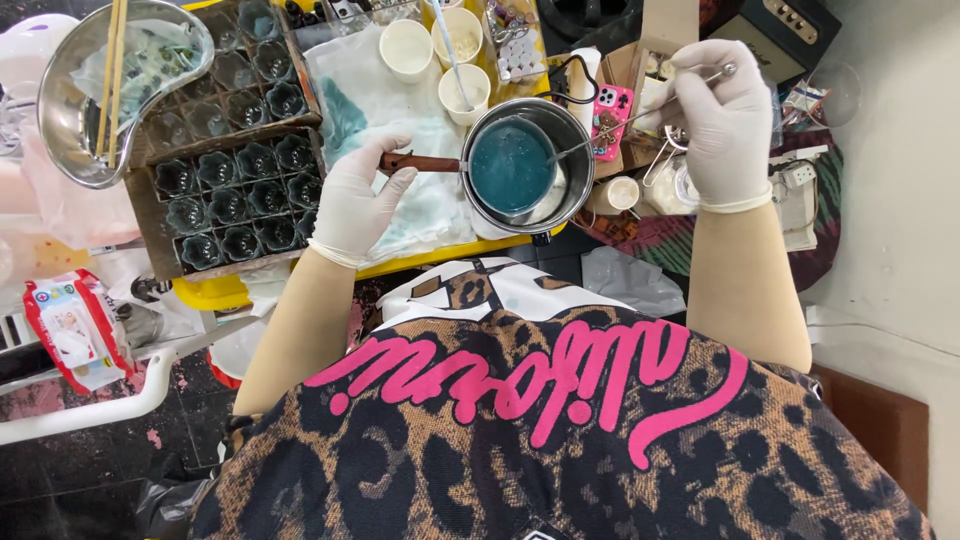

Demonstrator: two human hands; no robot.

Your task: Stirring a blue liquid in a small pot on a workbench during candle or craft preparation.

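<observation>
A small steel saucepan (570,135) holds a cup of teal liquid (510,165). My left hand (358,198), in a white glove, grips the pan's brown wooden handle (425,163). My gloved right hand (718,120) holds a thin metal stirrer (640,115) that reaches down into the teal liquid. The pan sits over a stained white cloth (380,110) on a yellow surface (440,262).
A cardboard tray of several dark glass cups (235,170) lies left of the pan. A steel bowl (75,95) with chopsticks sits far left. Three white paper cups (408,48) stand behind. A pink phone (612,120) and clutter lie right. A wipes packet (72,328) lies lower left.
</observation>
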